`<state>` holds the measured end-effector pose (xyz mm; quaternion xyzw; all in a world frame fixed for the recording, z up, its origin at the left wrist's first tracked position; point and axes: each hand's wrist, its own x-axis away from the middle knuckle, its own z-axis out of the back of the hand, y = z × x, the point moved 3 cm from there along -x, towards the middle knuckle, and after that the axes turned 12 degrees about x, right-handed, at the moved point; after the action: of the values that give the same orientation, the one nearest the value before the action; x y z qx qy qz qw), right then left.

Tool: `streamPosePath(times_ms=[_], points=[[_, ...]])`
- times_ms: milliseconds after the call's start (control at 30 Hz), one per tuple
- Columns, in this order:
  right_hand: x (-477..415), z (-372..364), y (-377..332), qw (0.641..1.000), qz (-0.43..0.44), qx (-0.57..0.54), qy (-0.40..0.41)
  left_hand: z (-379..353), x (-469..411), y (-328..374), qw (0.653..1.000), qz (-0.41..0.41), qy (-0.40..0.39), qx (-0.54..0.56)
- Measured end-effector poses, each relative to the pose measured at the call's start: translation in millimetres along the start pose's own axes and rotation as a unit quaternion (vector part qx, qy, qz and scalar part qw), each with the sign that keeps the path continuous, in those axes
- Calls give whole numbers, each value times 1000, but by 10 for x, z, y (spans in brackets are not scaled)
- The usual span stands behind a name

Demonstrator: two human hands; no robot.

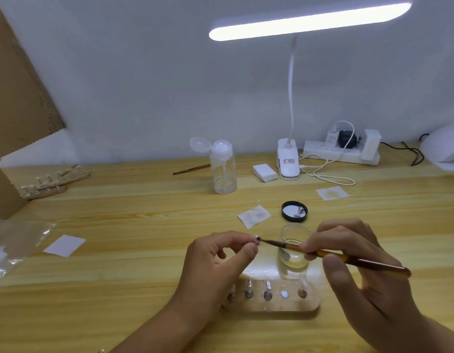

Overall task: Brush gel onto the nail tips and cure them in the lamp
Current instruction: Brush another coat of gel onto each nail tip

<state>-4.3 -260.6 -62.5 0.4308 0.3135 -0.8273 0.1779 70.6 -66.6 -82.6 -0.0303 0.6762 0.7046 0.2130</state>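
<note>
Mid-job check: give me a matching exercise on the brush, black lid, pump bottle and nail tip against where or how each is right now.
1 brush
2 black lid
3 pump bottle
4 nail tip

A pinched by left hand
B cap flipped open
C held by right hand
D lying flat beyond glass jar

Pairs: 1-C, 2-D, 3-B, 4-A
</note>
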Motion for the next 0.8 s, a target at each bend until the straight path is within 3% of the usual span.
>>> streamPosePath(times_ms=[800], points=[[-10,12,-10,999,33,15,-19,-3,3,-17,1000,-23,-1,-16]])
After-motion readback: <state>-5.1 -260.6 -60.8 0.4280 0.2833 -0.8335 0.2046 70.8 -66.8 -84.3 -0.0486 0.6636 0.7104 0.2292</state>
